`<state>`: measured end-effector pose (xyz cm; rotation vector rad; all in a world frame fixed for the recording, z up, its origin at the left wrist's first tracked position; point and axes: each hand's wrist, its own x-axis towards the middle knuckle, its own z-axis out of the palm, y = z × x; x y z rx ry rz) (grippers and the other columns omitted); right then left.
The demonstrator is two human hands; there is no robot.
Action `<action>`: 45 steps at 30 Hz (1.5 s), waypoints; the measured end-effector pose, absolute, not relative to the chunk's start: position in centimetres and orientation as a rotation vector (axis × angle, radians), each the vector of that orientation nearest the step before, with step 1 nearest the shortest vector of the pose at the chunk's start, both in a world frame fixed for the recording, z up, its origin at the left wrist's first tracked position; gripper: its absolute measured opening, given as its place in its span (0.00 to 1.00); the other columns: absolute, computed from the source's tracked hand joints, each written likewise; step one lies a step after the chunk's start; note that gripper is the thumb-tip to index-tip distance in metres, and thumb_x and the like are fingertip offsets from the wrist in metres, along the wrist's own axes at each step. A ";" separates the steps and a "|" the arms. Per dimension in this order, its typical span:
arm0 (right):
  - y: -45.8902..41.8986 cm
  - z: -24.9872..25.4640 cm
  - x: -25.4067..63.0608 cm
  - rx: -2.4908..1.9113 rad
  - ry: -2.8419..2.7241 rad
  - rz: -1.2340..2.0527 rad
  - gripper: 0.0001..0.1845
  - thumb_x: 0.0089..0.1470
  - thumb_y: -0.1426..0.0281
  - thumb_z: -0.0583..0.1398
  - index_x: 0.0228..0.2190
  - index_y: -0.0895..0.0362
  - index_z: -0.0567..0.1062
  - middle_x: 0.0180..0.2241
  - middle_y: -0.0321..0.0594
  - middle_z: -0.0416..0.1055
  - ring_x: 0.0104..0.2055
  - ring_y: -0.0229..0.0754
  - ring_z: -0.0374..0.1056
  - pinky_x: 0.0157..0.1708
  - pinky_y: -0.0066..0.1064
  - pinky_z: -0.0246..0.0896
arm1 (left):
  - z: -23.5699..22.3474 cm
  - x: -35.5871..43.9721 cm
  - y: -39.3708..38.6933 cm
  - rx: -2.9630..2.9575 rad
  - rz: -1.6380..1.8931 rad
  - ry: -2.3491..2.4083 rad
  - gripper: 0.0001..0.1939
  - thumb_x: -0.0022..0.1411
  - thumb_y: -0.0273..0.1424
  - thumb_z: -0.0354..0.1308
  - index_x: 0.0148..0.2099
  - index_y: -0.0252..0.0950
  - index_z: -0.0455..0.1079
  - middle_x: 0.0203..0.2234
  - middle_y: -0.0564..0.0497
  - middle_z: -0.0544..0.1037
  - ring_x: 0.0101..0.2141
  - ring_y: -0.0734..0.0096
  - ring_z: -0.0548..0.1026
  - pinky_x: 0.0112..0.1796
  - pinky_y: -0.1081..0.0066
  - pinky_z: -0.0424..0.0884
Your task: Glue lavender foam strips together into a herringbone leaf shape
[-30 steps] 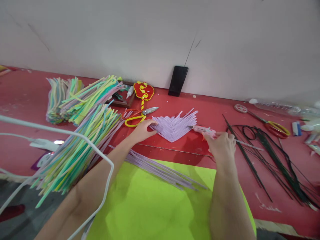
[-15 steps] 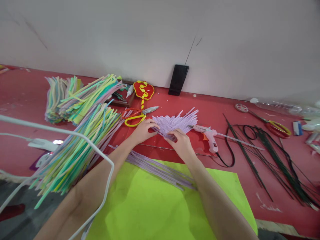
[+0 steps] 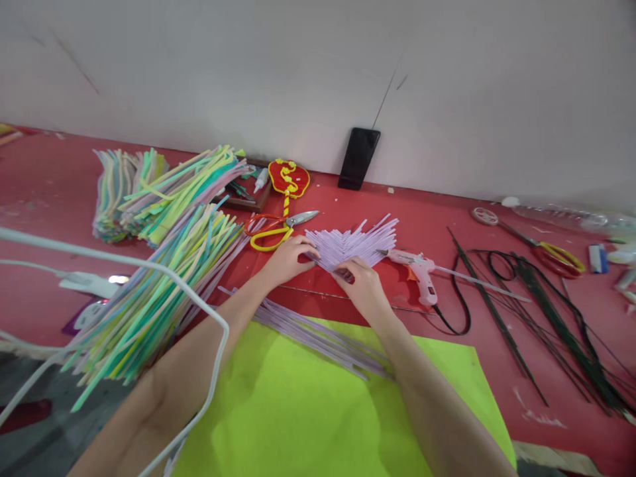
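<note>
A V-shaped panel of lilac pipe cleaners (image 3: 370, 242) lies on the red table, laid side by side like a leaf. My left hand (image 3: 291, 258) pinches its lower left edge, thumb and fingers closed on a pipe cleaner there. Close to the lower point of the V, my right hand (image 3: 362, 281) has its fingertips closed on the same edge; the fingers partly hide what they grip. Beside the panel's right side rests a pink hot glue gun (image 3: 420, 268) with a glue stick out of its back, untouched. Loose lilac pipe cleaners (image 3: 318, 341) lie nearer me.
Bundles of coloured pipe cleaners (image 3: 163, 298) fill the left, with a white cable (image 3: 173, 271) crossing in front. Scissors (image 3: 273, 232) lie left of the panel. A phone (image 3: 358, 159) leans against the wall. Dark green wires (image 3: 551, 311) and more scissors (image 3: 556, 258) are at right.
My right hand has let go of the glue gun, leaving it on the table, and moved left to the panel's lower edge. My left hand has stayed at the panel's left edge.
</note>
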<state>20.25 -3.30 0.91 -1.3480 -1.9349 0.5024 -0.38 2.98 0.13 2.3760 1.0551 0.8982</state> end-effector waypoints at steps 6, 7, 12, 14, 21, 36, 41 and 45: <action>-3.2 0.8 20.3 -1.342 -1.934 0.504 0.05 0.53 0.70 0.57 0.28 0.55 0.73 0.30 0.39 0.70 0.31 0.40 0.68 0.34 0.33 0.65 | 0.4 -0.5 2.9 2.328 0.933 1.023 0.10 0.53 0.22 0.63 0.39 0.36 0.74 0.39 0.48 0.75 0.42 0.67 0.72 0.47 0.62 0.68; -3.2 0.7 20.3 -1.342 -1.931 0.505 0.04 0.53 0.70 0.57 0.28 0.55 0.73 0.30 0.39 0.70 0.31 0.40 0.68 0.34 0.33 0.65 | 0.5 -0.5 2.9 2.307 0.949 1.017 0.11 0.53 0.22 0.63 0.40 0.36 0.73 0.39 0.49 0.75 0.43 0.67 0.72 0.48 0.62 0.67; -3.3 0.7 20.3 -1.334 -1.920 0.523 0.05 0.54 0.70 0.57 0.28 0.55 0.73 0.30 0.40 0.70 0.31 0.40 0.68 0.34 0.33 0.65 | 0.9 -1.1 2.9 2.193 1.058 1.154 0.12 0.54 0.20 0.59 0.41 0.36 0.72 0.40 0.49 0.74 0.44 0.67 0.72 0.49 0.63 0.67; -3.4 0.7 20.2 -1.336 -1.908 0.520 0.05 0.54 0.70 0.57 0.30 0.54 0.73 0.30 0.40 0.70 0.31 0.40 0.67 0.34 0.33 0.65 | 1.0 -1.3 3.0 2.177 1.065 1.273 0.11 0.55 0.18 0.57 0.40 0.36 0.72 0.38 0.50 0.75 0.41 0.68 0.73 0.48 0.63 0.68; -3.5 0.9 20.1 -1.360 -1.913 0.479 0.08 0.54 0.70 0.56 0.35 0.56 0.75 0.31 0.40 0.69 0.30 0.40 0.67 0.34 0.33 0.66 | 1.5 -1.4 2.7 2.318 0.931 1.363 0.07 0.58 0.20 0.56 0.38 0.34 0.72 0.36 0.48 0.74 0.42 0.65 0.72 0.47 0.64 0.68; -3.4 0.6 20.2 -1.363 -1.929 0.514 0.10 0.55 0.68 0.56 0.36 0.54 0.76 0.32 0.41 0.69 0.33 0.42 0.68 0.36 0.34 0.67 | 1.7 -1.6 2.2 2.489 0.718 1.399 0.07 0.62 0.21 0.53 0.39 0.35 0.71 0.37 0.47 0.74 0.40 0.64 0.74 0.45 0.65 0.69; -3.4 0.5 20.2 -1.366 -1.932 0.516 0.10 0.55 0.69 0.55 0.36 0.54 0.76 0.32 0.41 0.69 0.33 0.41 0.67 0.36 0.34 0.67 | 2.0 -1.4 2.1 2.489 0.680 1.433 0.05 0.61 0.22 0.56 0.38 0.34 0.71 0.36 0.47 0.75 0.40 0.63 0.74 0.45 0.65 0.69; -3.4 0.5 20.3 -1.363 -1.935 0.524 0.10 0.55 0.69 0.55 0.37 0.54 0.76 0.33 0.41 0.69 0.34 0.42 0.68 0.37 0.35 0.67 | 2.1 -1.3 2.0 2.495 0.672 1.475 0.05 0.60 0.23 0.57 0.40 0.35 0.70 0.37 0.47 0.74 0.40 0.62 0.74 0.44 0.65 0.69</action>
